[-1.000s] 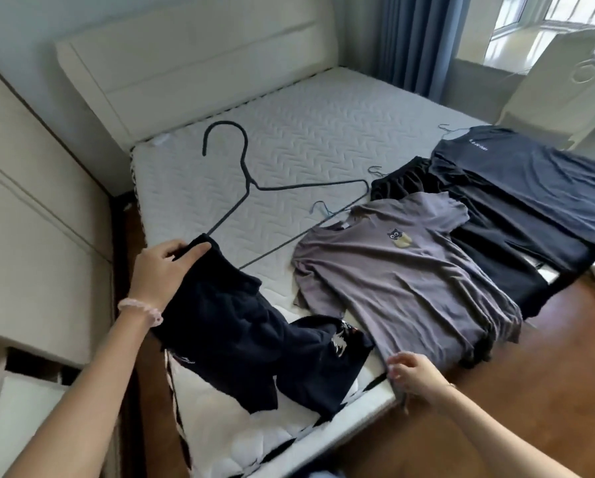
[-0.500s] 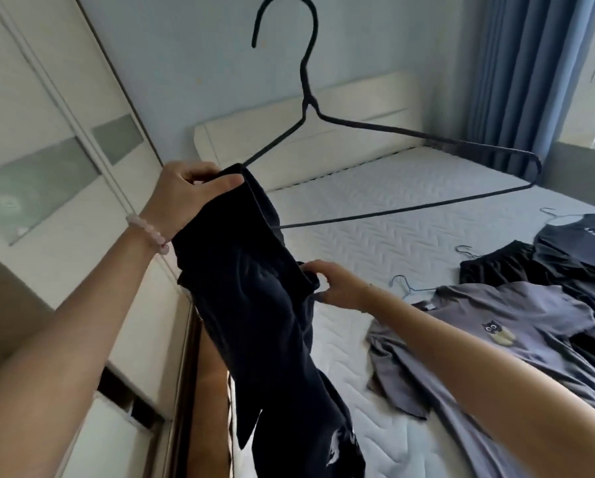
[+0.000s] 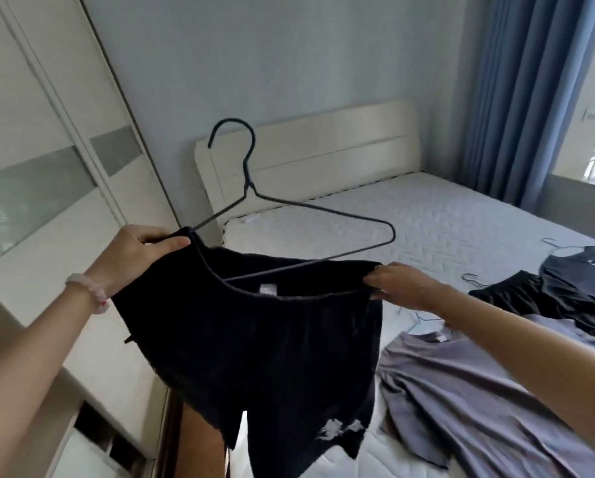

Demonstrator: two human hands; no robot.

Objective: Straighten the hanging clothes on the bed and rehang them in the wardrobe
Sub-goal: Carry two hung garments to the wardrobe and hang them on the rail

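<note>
I hold a pair of black shorts (image 3: pixel 265 350) up in the air over the bed's near corner, waistband spread wide. My left hand (image 3: pixel 140 250) pinches the waistband's left end together with the left tip of a black wire hanger (image 3: pixel 251 188). My right hand (image 3: pixel 403 288) grips the waistband's right end. The hanger's bottom bar runs inside the waistband; its hook points up. On the bed (image 3: pixel 427 215) lie a grey T-shirt (image 3: pixel 479 391), a black garment (image 3: pixel 520 298) and a dark blue T-shirt (image 3: pixel 586 274), each on its hanger.
The white wardrobe (image 3: pixel 47 174) with frosted panels stands along the left, close to my left arm. The cream headboard (image 3: pixel 316 157) is behind the hanger. Blue curtains (image 3: pixel 523 91) and a window are at the far right.
The shorts went from a bunched hang off my left hand to a spread waistband. My right hand slid rightward along the waistband. The hanger came down lower in view.
</note>
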